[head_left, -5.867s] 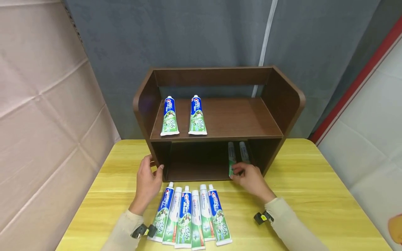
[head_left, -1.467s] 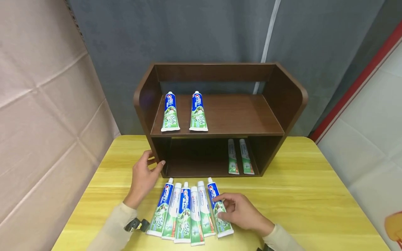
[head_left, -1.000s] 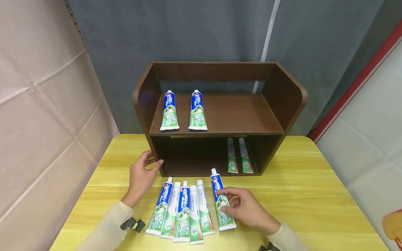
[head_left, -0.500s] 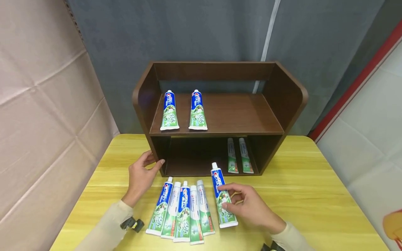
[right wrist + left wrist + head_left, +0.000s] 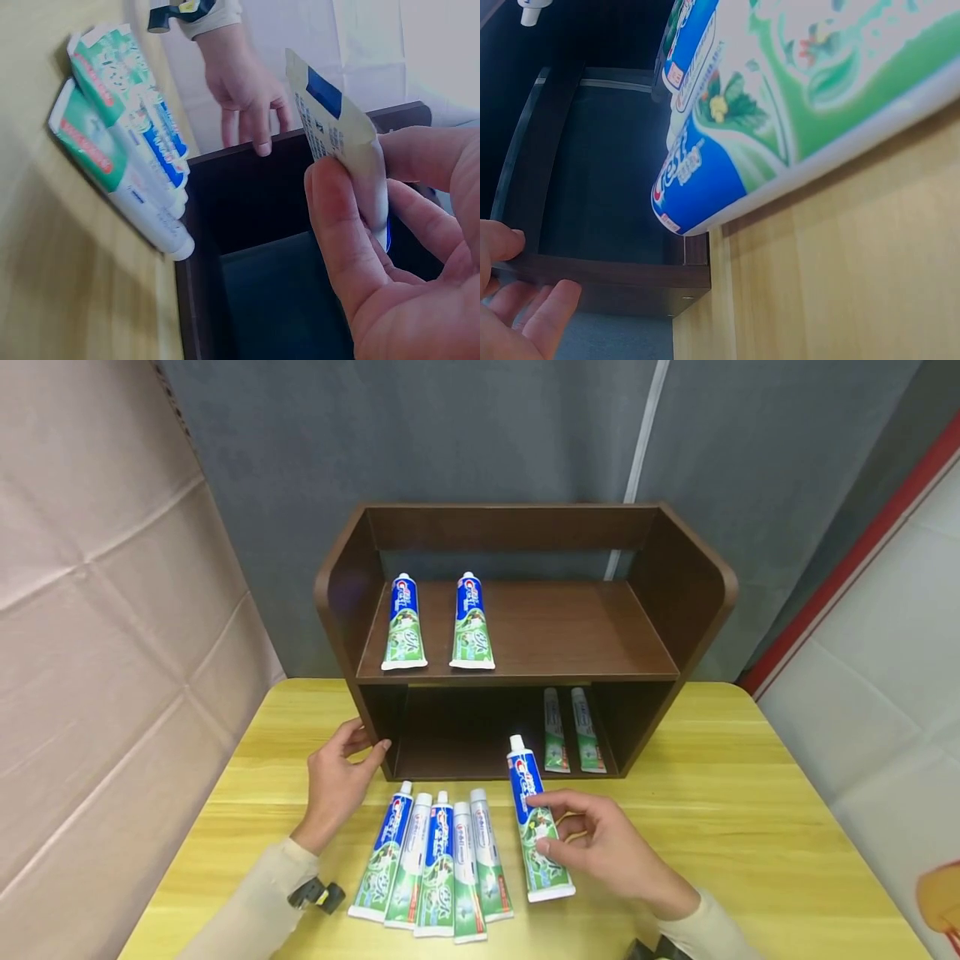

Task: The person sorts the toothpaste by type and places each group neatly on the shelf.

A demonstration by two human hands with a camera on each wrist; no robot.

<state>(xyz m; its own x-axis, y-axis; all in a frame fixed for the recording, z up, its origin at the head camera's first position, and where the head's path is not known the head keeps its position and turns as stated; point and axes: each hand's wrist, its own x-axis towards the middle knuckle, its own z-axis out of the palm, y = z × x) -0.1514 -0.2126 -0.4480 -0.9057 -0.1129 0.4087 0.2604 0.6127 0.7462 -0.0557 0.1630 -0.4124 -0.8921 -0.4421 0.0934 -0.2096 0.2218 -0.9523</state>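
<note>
Your left hand [image 5: 337, 781] holds the dark-brown wooden shelf [image 5: 555, 627] by its left side, grip narrow; five flat green-ended tubes [image 5: 437, 870] fan across the yellow wood-grain counter [image 5: 735, 827] — then a blue-and-green toothpaste tube [image 5: 534, 825], raised before the shelf, pinched in your right hand [image 5: 603, 843].

Reached forward with both arms [image 5: 251, 902]. Gripped with the left hand [image 5: 337, 787], setting thumb [image 5: 381, 748] opposite fingers [image 5: 553, 313]. Pinched with the right hand [image 5: 603, 843] between thumb and index finger [image 5: 564, 797], bending the other fingers [image 5: 573, 827] in behind.
</note>
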